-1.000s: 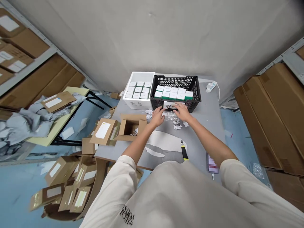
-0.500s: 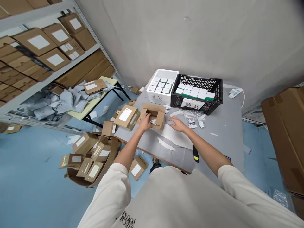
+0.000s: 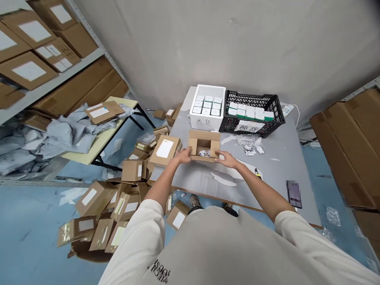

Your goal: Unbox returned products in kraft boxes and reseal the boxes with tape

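Observation:
An opened cardboard box (image 3: 204, 135) stands on the grey table, its flaps up and crumpled paper (image 3: 204, 153) inside. My left hand (image 3: 184, 154) grips the box's left side, while my right hand (image 3: 227, 159) holds its right side near the front corner. Just left of the box sits a closed, labelled carton (image 3: 165, 149). Behind it are a white foam box (image 3: 207, 122) and a black plastic crate (image 3: 252, 127), both with white-and-green small boxes in rows. Torn white paper (image 3: 223, 179) lies in front of the box, and a cutter (image 3: 257, 172) is partly hidden by my right forearm.
Clear plastic wrap (image 3: 247, 140) and paper scraps lie right of the box. A phone (image 3: 293, 194) rests near the table's right edge. Cartons (image 3: 97, 202) crowd the floor at left. A yellowish side table (image 3: 86, 157) bears grey mailing bags. Large cartons (image 3: 347, 146) stand at right.
My right hand has moved from the table onto the box's right side. The box has been turned to face me, and my left hand has shifted to its outer left side.

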Demonstrator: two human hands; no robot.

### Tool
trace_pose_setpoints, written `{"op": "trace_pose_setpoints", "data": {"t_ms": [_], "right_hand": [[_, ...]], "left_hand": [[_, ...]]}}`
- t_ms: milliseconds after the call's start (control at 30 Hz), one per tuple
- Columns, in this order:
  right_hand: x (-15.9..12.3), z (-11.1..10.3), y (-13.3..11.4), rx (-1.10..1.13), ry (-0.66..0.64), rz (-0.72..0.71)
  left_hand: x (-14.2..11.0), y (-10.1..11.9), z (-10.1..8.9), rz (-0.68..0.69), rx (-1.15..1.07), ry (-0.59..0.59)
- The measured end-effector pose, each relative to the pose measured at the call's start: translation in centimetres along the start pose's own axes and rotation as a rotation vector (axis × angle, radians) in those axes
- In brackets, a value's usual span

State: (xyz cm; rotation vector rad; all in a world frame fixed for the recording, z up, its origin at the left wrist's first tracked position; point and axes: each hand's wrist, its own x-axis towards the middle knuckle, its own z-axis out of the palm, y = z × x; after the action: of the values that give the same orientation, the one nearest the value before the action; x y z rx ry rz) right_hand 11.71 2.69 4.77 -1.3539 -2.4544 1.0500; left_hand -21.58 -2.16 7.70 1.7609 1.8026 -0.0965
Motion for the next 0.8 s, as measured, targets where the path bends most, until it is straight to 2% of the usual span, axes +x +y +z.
{"op": "trace_pose_setpoints", "data": {"t_ms": [100, 200, 267, 400, 533, 600, 700, 800], "right_hand": [[0.3, 0.4, -1.0, -0.002, 0.014, 0.081], [0.7, 0.7, -1.5, -0.028, 0.002, 0.078], [1.1, 0.9, -1.3, 0.008, 0.033, 0.077], [2.2, 1.6, -0.2, 0.212, 0.208, 0.135], [3.0, 2.9, 0.7, 0.209, 0.406, 0.223], [3.2, 3.6, 0.8, 0.201, 0.485, 0.305], [3.3, 4.4, 0.8, 0.191, 0.545, 0.416], [3.3, 4.7, 0.7, 0.208, 0.533, 0.386]], "left_hand": [[0.8, -1.5, -0.9, 0.044, -0.041, -0.015], [1.4, -2.1, -1.4, 0.142, 0.024, -0.099], [1.8, -2.1, -1.3, 0.171, 0.043, -0.086], [2.6, -1.5, -0.6, 0.090, -0.099, 0.122], [2.6, -0.5, 0.9, -0.020, -0.197, 0.384], [2.2, 0.1, 1.8, -0.098, -0.201, 0.436], [1.7, 1.1, 3.0, -0.181, -0.197, 0.440], [1.4, 2.0, 3.8, -0.192, -0.187, 0.452]]}}
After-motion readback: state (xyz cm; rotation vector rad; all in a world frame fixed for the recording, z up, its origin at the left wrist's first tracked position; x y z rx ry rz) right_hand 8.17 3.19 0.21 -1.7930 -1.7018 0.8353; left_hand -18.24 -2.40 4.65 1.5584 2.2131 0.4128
